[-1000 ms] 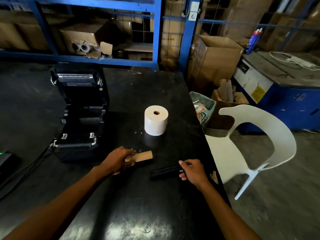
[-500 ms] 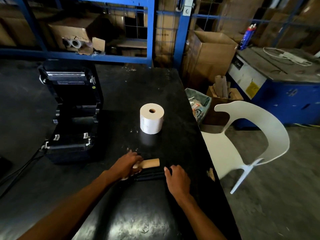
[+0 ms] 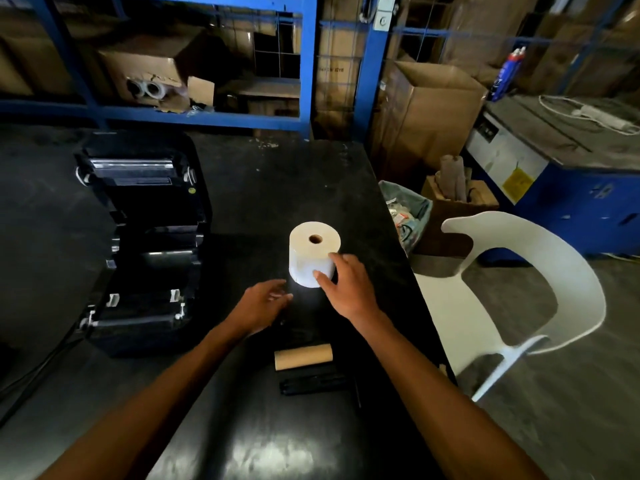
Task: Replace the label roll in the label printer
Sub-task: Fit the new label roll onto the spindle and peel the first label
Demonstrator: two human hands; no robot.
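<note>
We work at a black table (image 3: pixel 242 427) in a storeroom. Our right hand (image 3: pixel 346 289) curls onto the label roll (image 3: pixel 313 252), upright at center; our left hand (image 3: pixel 261 304) hovers open at its seven o'clock. The open printer (image 3: pixel 142 244) lies at nine o'clock. Best grip both sides squarely before lifting.

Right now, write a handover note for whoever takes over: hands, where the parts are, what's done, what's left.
Right hand: fingers closing on the new label roll, which stands upright mid-table; not lifted.
Left hand: open, empty, just left of the roll.
Label printer: lid open, bay empty, at the table's left.
Empty cardboard core and black spindle: lying side by side nearer you.
Done: old core out.
Left: probably spindle into the new roll, seat it, feed labels, close lid.
</note>
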